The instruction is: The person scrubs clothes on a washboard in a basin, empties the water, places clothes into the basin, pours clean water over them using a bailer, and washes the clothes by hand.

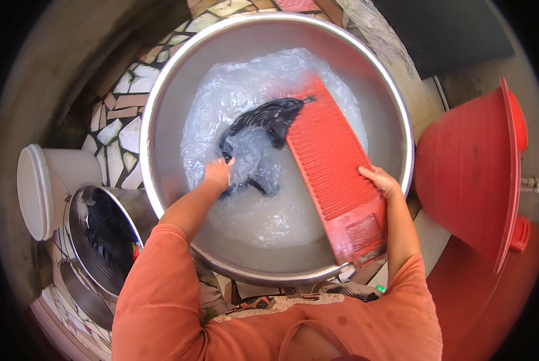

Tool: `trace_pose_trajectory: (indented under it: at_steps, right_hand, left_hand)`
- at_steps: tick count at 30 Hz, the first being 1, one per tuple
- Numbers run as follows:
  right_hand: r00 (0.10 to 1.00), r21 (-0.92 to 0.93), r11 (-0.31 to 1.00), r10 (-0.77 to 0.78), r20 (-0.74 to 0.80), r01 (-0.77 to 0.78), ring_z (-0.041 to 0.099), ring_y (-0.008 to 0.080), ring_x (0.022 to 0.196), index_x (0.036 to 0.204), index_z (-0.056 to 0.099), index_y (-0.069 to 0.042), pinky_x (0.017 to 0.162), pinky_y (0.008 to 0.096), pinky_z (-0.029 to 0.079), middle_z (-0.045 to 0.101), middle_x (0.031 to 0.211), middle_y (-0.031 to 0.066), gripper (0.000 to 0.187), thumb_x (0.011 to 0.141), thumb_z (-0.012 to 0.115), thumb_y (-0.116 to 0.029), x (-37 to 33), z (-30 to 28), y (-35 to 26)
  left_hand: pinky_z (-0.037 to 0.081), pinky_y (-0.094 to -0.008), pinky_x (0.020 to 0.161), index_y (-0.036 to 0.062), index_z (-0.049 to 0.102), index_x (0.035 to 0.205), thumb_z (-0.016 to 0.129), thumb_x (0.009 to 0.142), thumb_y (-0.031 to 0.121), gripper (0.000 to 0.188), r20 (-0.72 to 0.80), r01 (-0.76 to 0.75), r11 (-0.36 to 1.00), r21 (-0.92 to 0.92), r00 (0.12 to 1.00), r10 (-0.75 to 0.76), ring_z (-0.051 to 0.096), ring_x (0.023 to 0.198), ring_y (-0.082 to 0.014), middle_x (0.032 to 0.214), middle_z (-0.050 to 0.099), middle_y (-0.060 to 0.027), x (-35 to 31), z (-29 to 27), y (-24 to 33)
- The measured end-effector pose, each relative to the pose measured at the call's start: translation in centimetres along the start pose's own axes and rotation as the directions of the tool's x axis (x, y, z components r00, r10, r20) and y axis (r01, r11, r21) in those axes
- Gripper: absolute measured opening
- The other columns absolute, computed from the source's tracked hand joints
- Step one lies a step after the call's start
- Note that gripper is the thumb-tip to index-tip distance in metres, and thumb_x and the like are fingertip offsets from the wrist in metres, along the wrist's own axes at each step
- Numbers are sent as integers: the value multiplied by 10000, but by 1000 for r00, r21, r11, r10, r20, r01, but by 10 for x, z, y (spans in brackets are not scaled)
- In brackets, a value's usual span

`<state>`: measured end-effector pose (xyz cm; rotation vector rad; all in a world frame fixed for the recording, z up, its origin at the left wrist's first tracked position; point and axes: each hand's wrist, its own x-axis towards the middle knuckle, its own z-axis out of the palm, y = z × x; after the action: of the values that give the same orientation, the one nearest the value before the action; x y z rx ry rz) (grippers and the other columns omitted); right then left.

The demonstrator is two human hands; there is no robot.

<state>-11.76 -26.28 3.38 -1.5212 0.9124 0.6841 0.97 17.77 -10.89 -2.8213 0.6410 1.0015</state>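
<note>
A wide metal basin (150,132) holds churned, cloudy water. In it a red ribbed washboard (329,156) leans at a slant, its far end in the water and its near end resting at the basin's front rim. My right hand (382,180) grips the washboard's right edge, thumb on top and the other fingers hidden beneath. A wet, dark garment (266,117) curves from the washboard's left edge into the water, partly submerged. Left of the washboard, my left hand (219,172) is closed on the garment at the water's surface.
At the right stands a large red plastic tub (462,168), tipped on its side. A white bucket (71,174) lies at the left, beside a metal pot (138,216) with dark cloth inside. Broken-tile paving (110,132) shows beyond the basin.
</note>
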Motion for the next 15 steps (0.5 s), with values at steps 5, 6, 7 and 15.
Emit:
trace_pose_trajectory:
  at_steps: [5,6,7,15]
  right_hand:
    - [994,396,918,-34,108,-11,595,199,966,1189,543,-37,849,347,482,614,1102,92,473,813,681,-287,-13,79,48]
    - [991,404,915,-51,123,-3,600,201,952,1184,545,-38,845,348,484,616,1091,94,469,809,684,-282,-12,97,47]
    - [997,457,889,-15,76,-22,602,201,947,1167,548,-34,842,345,487,616,1078,97,450,805,684,-265,-17,95,51]
    - [997,550,835,-61,42,28,618,198,889,1152,546,-27,787,347,515,624,1036,99,413,816,659,-238,-21,99,57]
  left_hand:
    - [474,-397,865,183,459,1290,554,803,288,507,21,-239,967,90,971,238,568,1085,-269,1276,510,-132,19,30,-45]
    - [482,-394,859,159,505,1251,582,769,306,509,68,-122,992,-21,990,123,573,1080,-273,1271,525,-127,30,37,-70]
    - [485,-401,846,155,526,1217,609,731,301,514,56,6,998,-62,998,-2,584,1052,-286,1238,539,-157,44,-5,-46]
    - [464,-475,778,124,476,1164,481,869,180,300,-441,-35,960,-277,893,-94,563,901,-402,1004,513,-236,1,-21,32]
